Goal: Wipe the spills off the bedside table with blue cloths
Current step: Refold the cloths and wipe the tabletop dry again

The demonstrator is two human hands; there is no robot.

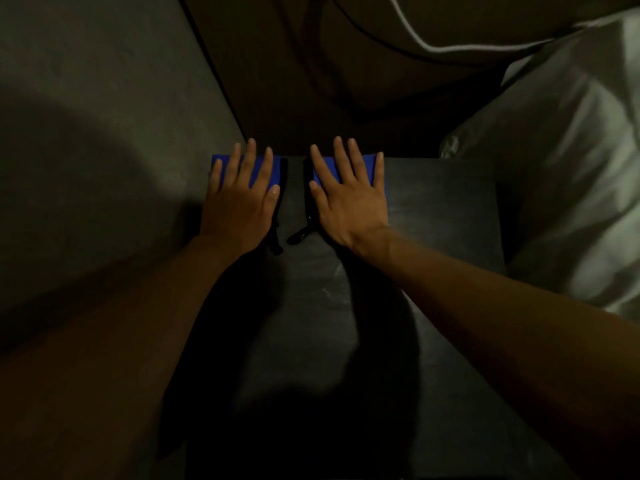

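Observation:
The dark bedside table [433, 216] fills the middle of the head view, with faint pale smears on its top near the centre. Two folded blue cloths lie at its far edge. My left hand [239, 199] lies flat, fingers spread, pressing on the left blue cloth [266, 169]. My right hand [346, 199] lies flat the same way on the right blue cloth [367, 168]. A narrow gap of bare table separates the two cloths. Most of each cloth is hidden under the palm.
A dark strap or cord [299, 235] lies between my wrists on the table. White bedding and a pillow [568, 161] press against the table's right side. A grey wall [104, 150] runs along the left. A cable [433, 46] hangs behind.

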